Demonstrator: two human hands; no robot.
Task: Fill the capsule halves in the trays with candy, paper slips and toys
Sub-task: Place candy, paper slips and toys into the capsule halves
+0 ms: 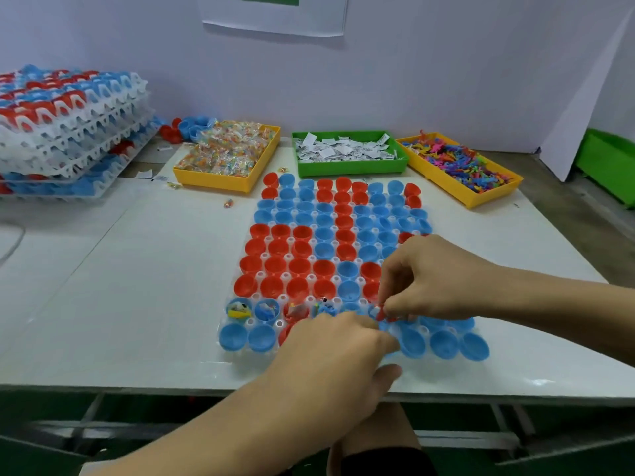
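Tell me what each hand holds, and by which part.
The right hand pinches a small red piece by its top end. Whether the left hand holds anything cannot be told.

Our left hand (338, 352) is covering several capsule halves (299, 266) in the tray's nearest rows. We are losing the stack of filled trays (65, 132) past the left edge. The right hand (436, 280) is blurring its small red piece (380, 312).
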